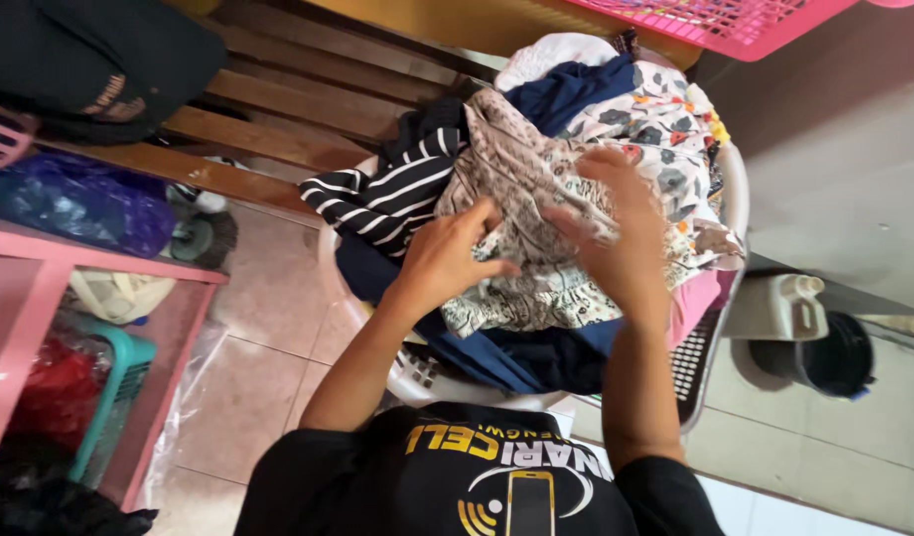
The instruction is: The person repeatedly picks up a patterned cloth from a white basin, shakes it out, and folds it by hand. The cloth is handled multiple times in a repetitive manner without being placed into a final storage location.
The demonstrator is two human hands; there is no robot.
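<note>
— Both hands are down in the heap of clothes; what does each one have?

— Left hand is closed on a cream patterned garment, thumb pressed into the cloth near the middle of the pile. Right hand pinches a fold of the same garment, fingers curled over it just beside the left hand.

— Where does that garment lie?

— On top of the clothes heaped in a white laundry basket, which stands on the tiled floor right in front of the person.

— And around it, biggest things first?

— A wooden slatted bench runs behind the basket, with a dark bag on it. A pink table frame stands at the left, a teal basket beneath it. A pink mesh basket shows at the top edge. In the heap, a navy and white striped shirt lies left of the patterned garment, a floral cloth to its right, a dark blue piece above. On the floor at the right, a white jerrycan stands touching a black bucket
</note>
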